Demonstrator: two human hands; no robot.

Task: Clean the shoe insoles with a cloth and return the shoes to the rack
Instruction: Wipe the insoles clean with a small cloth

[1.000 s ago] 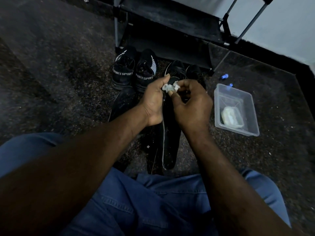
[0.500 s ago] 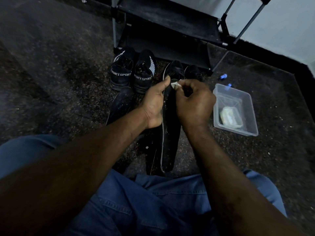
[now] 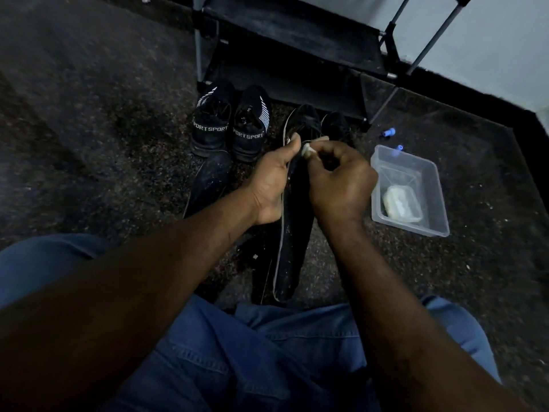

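Insole (image 3: 292,248) gripped near its top by left hand (image 3: 271,179), right hand (image 3: 341,179) pinching white cloth (image 3: 306,150) against it

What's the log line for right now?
left hand: holds black insole | right hand: pinches white cloth at insole's top | SPORT sneakers: on floor by shoe rack

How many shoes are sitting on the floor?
4. Two SPORT shoes stand side by side before the rack; two plain black shoes sit right of them, partly hidden behind the left hand and right hand.
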